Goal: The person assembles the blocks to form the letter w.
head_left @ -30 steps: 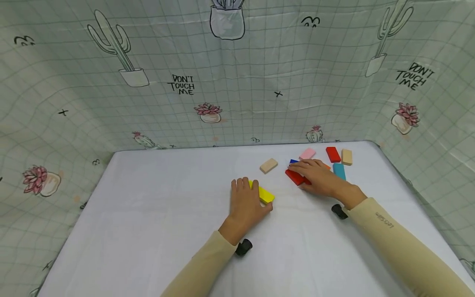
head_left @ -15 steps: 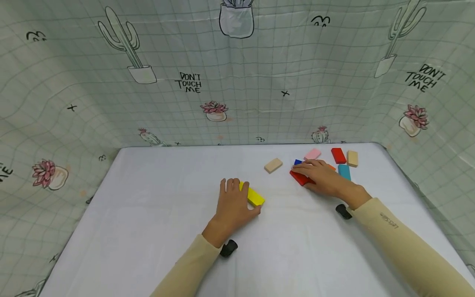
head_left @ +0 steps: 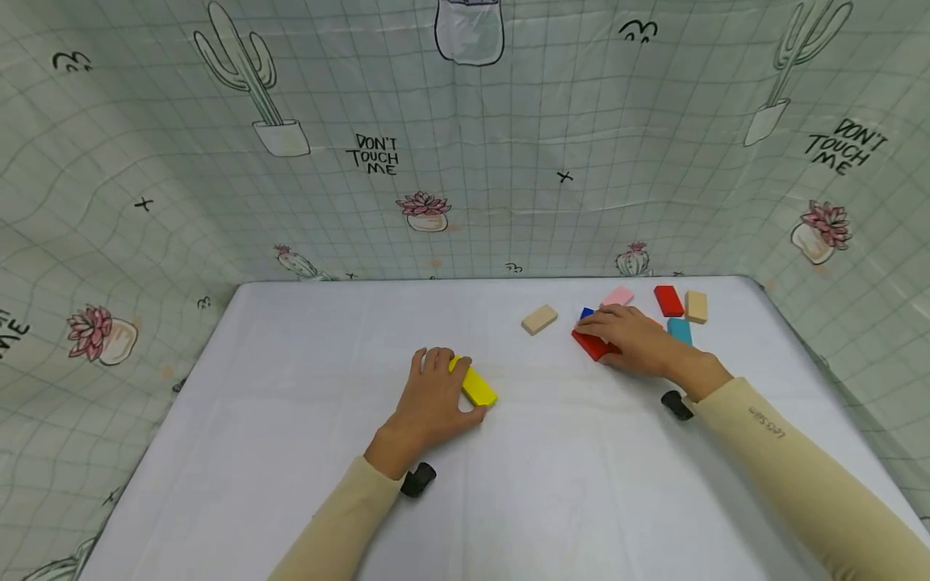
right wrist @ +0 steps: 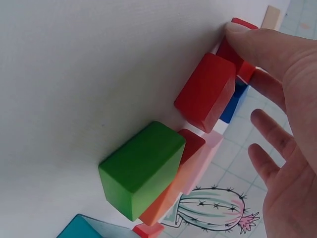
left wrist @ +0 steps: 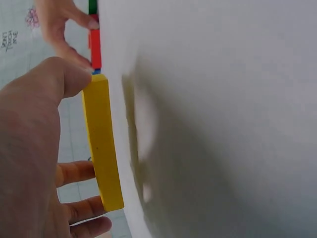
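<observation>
My left hand [head_left: 432, 403] holds a long yellow block [left wrist: 102, 141] between the thumb at one end and the fingers at the other. In the left wrist view a shadow lies apart from it on the white tabletop. My right hand [head_left: 635, 340] is at the block group on the right, its thumb and index finger pinching a red block [right wrist: 229, 53]. Close beside that stands another red block [right wrist: 207, 89], then a green block [right wrist: 143, 166]. A blue block [head_left: 587, 312] shows just past the right fingertips. Part of the group is hidden under this hand in the head view.
A beige block [head_left: 539, 320] lies alone left of the group. Behind and beside the right hand are a pink block [head_left: 617, 296], a red block [head_left: 668, 301], a second beige block [head_left: 696, 307] and a teal block [head_left: 680, 331]. A patterned curtain [head_left: 465, 161] hangs behind the table.
My left hand has carried the yellow block leftward, away from the group, and the block has turned a little. My right hand stays at the red block. The view has shifted slightly.
</observation>
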### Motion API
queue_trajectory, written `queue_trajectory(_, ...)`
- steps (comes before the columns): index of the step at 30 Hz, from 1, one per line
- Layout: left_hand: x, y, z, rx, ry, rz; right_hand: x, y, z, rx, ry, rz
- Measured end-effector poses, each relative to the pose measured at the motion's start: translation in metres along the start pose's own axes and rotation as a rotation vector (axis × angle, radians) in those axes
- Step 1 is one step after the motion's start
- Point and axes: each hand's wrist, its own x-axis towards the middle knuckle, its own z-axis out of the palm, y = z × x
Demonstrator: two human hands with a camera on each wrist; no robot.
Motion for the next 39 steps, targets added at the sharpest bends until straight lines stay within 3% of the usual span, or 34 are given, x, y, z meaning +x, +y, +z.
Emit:
queue_trajectory(18, -0.01, -0.027, -0.002, -0.119, -0.052, 0.078, 0.002, 0.001, -0.003, -0.01, -0.005, -0.002)
queue_trajectory(29, -0.014, -0.034, 0.002, -0.161, -0.069, 0.112, 0.003, 0.001, 0.0, 0.01, 0.03, -0.008)
queue_trajectory(34, -0.017, -0.036, 0.001, -0.158, -0.056, 0.107, 0.005, -0.001, 0.0, 0.019, 0.055, -0.008)
queue_trajectory(39, -0.019, -0.036, -0.002, -0.129, -0.016, 0.123, 0.008, -0.006, -0.004, -0.007, 0.104, -0.065)
